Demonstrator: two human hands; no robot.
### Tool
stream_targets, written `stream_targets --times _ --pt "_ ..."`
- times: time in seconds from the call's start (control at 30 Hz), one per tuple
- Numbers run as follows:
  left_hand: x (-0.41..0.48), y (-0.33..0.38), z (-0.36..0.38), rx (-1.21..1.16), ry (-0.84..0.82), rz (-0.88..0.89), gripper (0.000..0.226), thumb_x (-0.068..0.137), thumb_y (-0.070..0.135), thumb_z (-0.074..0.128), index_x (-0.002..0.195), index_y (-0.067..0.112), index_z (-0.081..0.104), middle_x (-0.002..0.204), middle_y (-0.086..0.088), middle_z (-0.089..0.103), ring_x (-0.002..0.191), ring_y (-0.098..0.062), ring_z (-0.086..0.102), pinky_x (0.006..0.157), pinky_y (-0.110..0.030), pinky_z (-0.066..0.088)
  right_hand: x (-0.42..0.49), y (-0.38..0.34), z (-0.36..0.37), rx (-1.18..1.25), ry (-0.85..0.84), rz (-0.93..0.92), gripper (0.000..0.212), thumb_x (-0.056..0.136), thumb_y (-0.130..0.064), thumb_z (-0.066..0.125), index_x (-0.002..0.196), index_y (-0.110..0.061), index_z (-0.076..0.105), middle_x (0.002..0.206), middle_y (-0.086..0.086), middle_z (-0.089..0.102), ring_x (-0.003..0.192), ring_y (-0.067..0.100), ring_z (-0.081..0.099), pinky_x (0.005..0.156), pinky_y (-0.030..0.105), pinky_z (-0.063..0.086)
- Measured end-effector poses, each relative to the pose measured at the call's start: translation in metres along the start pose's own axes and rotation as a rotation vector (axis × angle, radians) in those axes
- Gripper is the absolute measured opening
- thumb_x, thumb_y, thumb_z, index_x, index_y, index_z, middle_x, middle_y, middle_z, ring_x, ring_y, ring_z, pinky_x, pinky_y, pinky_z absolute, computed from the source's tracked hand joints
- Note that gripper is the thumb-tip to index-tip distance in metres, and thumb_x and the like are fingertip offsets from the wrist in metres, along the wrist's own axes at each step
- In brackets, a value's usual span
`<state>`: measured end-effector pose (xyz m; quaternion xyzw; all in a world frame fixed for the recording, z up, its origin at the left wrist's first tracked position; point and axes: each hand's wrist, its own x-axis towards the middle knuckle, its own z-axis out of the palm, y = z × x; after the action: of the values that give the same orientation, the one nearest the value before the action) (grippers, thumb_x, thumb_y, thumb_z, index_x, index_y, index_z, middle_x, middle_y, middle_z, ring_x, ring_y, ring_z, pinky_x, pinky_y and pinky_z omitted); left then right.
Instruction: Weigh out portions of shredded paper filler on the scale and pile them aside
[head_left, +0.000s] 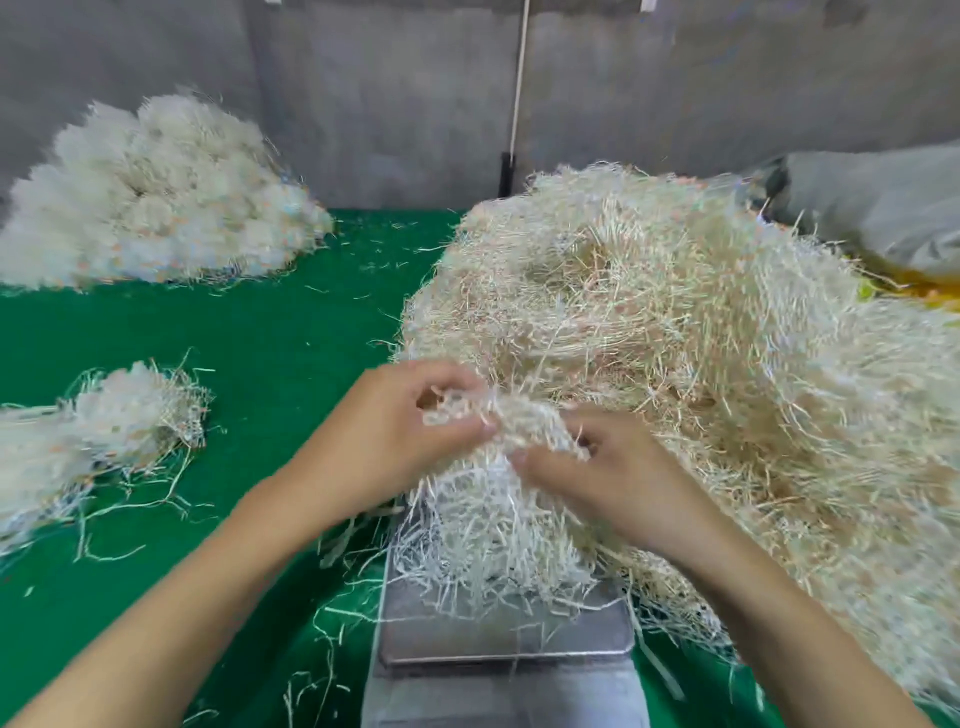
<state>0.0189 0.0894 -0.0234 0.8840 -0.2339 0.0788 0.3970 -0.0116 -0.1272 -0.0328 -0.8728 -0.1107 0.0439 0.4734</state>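
Observation:
A metal scale (506, 636) sits low in the middle with a mound of shredded paper (488, 540) on its platform. My left hand (395, 431) and my right hand (597, 478) both grip a tuft of shreds (511, 421) at the top of that mound. The big stock heap of cream shredded paper (701, 338) fills the right side and touches the mound. A small set-aside portion (104, 431) lies at the left. A larger pile (150, 192) stands at the back left.
The green table cover (270, 332) carries loose strands around the scale and between the piles. A grey wall (389, 93) closes the back, with a white pole (519, 83) against it. A grey sack (883, 208) lies at the far right.

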Motion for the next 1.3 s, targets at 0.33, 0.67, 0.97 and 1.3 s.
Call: stream_targets --times 0.33,0.67,0.97,1.3 --pt "-0.015 -0.021 0.008 -0.013 -0.327 -0.117 0.032 0.095 0.053 0.05 0.083 0.03 0.069 0.09 0.017 0.064 0.085 0.001 0.061 0.081 -0.026 0.048 -0.036 0.014 -0.021 0.017 0.319 -0.072 0.048 0.069 -0.074 0.064 0.113 -0.058 0.053 0.122 -0.043 0.049 0.108 -0.027 0.044 0.087 0.012 0.038" --pt "-0.002 -0.008 -0.006 -0.193 -0.13 -0.181 0.051 0.081 0.082 0.031 0.12 0.061 0.056 0.123 0.041 0.056 0.115 0.021 0.048 0.097 -0.016 0.033 -0.024 0.008 0.004 0.114 0.342 -0.117 0.04 0.083 -0.075 0.048 0.115 -0.055 0.058 0.118 -0.047 0.053 0.109 -0.025 0.047 0.086 0.016 0.038" --pt "0.019 0.009 -0.025 -0.11 -0.214 -0.088 0.065 0.081 0.086 0.02 0.126 0.054 0.056 0.127 0.04 0.053 0.119 0.02 0.046 0.101 -0.018 0.031 -0.029 0.002 0.0 0.279 0.535 -0.082 0.03 0.095 -0.056 0.049 0.111 -0.04 0.068 0.101 -0.036 0.065 0.083 -0.021 0.059 0.06 0.0 0.043" --pt "0.007 -0.007 -0.021 -0.013 -0.206 0.03 0.052 0.08 0.089 0.018 0.114 0.067 0.051 0.123 0.046 0.051 0.115 0.022 0.047 0.095 -0.015 0.037 -0.048 -0.008 -0.019 0.247 0.56 -0.064 0.03 0.088 -0.055 0.051 0.101 -0.039 0.072 0.112 -0.023 0.069 0.111 -0.006 0.06 0.097 0.033 0.04"
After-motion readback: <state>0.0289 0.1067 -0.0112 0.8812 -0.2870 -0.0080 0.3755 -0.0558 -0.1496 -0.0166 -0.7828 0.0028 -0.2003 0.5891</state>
